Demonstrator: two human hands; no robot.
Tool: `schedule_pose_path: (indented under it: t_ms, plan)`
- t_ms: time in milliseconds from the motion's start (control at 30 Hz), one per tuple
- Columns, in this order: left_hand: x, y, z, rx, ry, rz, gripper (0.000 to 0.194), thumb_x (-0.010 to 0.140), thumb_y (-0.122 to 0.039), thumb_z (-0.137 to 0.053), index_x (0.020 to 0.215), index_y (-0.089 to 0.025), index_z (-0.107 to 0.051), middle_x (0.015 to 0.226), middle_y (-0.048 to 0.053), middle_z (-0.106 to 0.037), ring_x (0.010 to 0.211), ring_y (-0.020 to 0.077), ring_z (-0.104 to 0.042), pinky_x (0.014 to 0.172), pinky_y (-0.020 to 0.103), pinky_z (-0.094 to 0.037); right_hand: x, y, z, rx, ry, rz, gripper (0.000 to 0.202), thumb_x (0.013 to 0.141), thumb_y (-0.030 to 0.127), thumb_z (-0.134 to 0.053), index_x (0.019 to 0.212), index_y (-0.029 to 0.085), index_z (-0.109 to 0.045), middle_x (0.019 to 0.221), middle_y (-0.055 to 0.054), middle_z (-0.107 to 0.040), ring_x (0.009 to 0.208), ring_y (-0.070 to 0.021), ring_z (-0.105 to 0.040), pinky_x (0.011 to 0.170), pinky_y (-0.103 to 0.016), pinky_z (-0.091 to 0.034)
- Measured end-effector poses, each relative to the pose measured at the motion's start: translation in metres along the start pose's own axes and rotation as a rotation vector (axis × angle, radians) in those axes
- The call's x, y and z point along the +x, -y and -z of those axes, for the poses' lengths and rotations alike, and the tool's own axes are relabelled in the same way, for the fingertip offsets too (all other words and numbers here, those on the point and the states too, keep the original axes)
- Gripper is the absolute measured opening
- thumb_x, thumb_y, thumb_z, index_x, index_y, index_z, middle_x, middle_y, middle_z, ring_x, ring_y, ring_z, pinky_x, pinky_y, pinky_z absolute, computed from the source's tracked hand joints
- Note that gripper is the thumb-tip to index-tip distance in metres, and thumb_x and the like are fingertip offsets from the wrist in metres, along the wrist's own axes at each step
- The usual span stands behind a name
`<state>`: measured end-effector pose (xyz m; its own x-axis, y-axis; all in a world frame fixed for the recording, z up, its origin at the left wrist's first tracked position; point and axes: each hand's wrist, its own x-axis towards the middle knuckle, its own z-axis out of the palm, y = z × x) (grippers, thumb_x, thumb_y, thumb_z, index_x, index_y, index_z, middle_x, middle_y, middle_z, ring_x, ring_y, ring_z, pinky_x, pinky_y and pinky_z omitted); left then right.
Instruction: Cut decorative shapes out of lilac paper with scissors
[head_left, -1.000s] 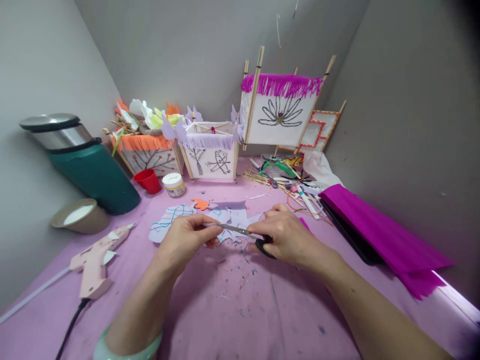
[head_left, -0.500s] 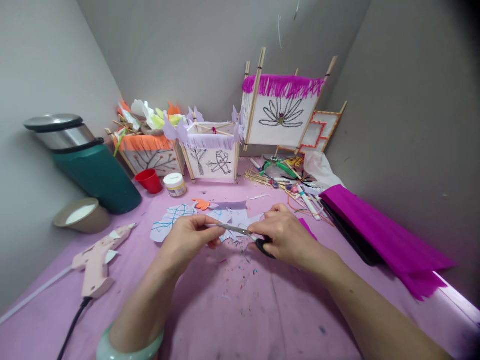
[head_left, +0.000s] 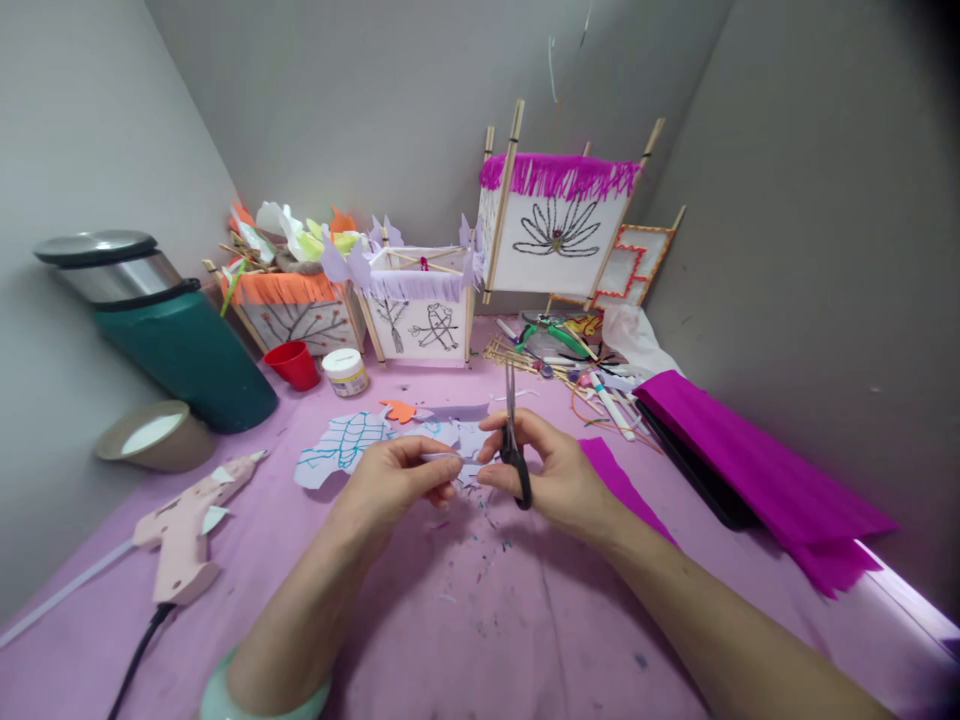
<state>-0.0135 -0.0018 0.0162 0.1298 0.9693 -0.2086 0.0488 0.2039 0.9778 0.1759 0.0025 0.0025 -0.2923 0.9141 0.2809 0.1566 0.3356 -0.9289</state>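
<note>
My left hand [head_left: 401, 485] pinches a small, narrow piece of pale lavender paper [head_left: 441, 457] edge-on between thumb and fingers. In my right hand [head_left: 559, 465] a pair of black-handled scissors [head_left: 513, 450] hangs on the fingers, its blades pointing up and away from me. The right thumb and forefinger tips are close to the paper's right end; whether they touch it I cannot tell. Beneath and behind the hands lie lavender paper scraps [head_left: 471, 436], a lavender cutout with blue lines [head_left: 341, 448] and an orange paper shape [head_left: 398, 411].
To the left are a pink glue gun [head_left: 184, 525], a bowl [head_left: 112, 440], a green tumbler [head_left: 187, 350], a red cup [head_left: 294, 368] and a white jar [head_left: 346, 373]. Decorated paper lanterns [head_left: 431, 325] stand behind. Magenta paper [head_left: 750, 465] and a magenta strip [head_left: 619, 480] lie right.
The scissors have swung from pointing left at the paper to pointing upward, away from it. My right hand has turned, its fingertips now near the paper. The view has shifted slightly.
</note>
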Motion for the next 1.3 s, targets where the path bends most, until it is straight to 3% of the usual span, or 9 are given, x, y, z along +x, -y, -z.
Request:
schedule_pose_path:
  t_ms: [167, 333, 467, 567, 833, 1300]
  plan:
    - [0.000, 0.003, -0.008, -0.005, 0.050, 0.044, 0.019, 0.064, -0.031, -0.075, 0.070, -0.015, -0.065, 0.054, 0.000, -0.062, 0.050, 0.0121, -0.055, 0.051, 0.026, -0.046, -0.001, -0.001, -0.009, -0.008, -0.073, 0.031, 0.024, 0.077, 0.019, -0.063, 0.099, 0.023, -0.056, 0.077, 0.003, -0.062, 0.069, -0.0129, -0.054, 0.067, -0.027, -0.040]
    - [-0.002, 0.005, -0.011, 0.064, 0.071, 0.050, 0.023, 0.069, -0.037, -0.071, 0.075, -0.016, -0.065, 0.053, -0.001, -0.061, 0.049, 0.0121, -0.055, 0.050, 0.025, -0.043, 0.002, -0.003, -0.009, 0.085, -0.068, -0.065, 0.026, 0.071, 0.017, -0.062, 0.096, 0.020, -0.055, 0.070, 0.004, -0.058, 0.063, -0.0115, -0.052, 0.063, -0.025, -0.039]
    - [-0.003, 0.002, -0.012, 0.214, 0.002, 0.016, 0.022, 0.070, -0.039, -0.069, 0.071, -0.018, -0.066, 0.042, -0.007, -0.046, 0.038, 0.0079, -0.040, 0.041, 0.022, -0.030, 0.002, -0.004, -0.007, 0.120, -0.036, -0.113, 0.028, 0.069, 0.018, -0.063, 0.096, 0.020, -0.055, 0.068, 0.004, -0.056, 0.061, -0.0115, -0.050, 0.060, -0.025, -0.040]
    - [-0.004, 0.000, -0.011, 0.240, 0.013, 0.023, 0.024, 0.070, -0.042, -0.069, 0.067, -0.018, -0.066, 0.042, -0.008, -0.041, 0.038, 0.0065, -0.033, 0.040, 0.022, -0.023, 0.002, -0.005, -0.007, 0.132, -0.077, -0.105, 0.025, 0.070, 0.020, -0.063, 0.095, 0.021, -0.056, 0.069, 0.004, -0.055, 0.060, -0.0112, -0.049, 0.057, -0.024, -0.037]
    - [0.001, 0.008, -0.002, 0.105, -0.004, 0.036, 0.035, 0.071, -0.051, -0.067, 0.061, -0.017, -0.063, 0.038, -0.007, -0.035, 0.037, 0.0066, -0.026, 0.042, 0.024, -0.015, 0.007, -0.008, -0.005, 0.188, -0.236, -0.153, 0.029, 0.072, 0.031, -0.066, 0.096, 0.020, -0.054, 0.071, 0.001, -0.060, 0.064, -0.0151, -0.056, 0.058, -0.026, -0.040]
    - [0.002, 0.011, -0.004, -0.033, 0.041, 0.030, 0.041, 0.076, -0.051, -0.064, 0.058, -0.016, -0.056, 0.038, -0.006, -0.037, 0.038, 0.0053, -0.026, 0.043, 0.025, -0.013, 0.002, -0.014, -0.017, 0.287, -0.145, -0.137, 0.031, 0.071, 0.029, -0.070, 0.097, 0.022, -0.054, 0.075, 0.003, -0.059, 0.062, -0.0123, -0.054, 0.056, -0.024, -0.039]
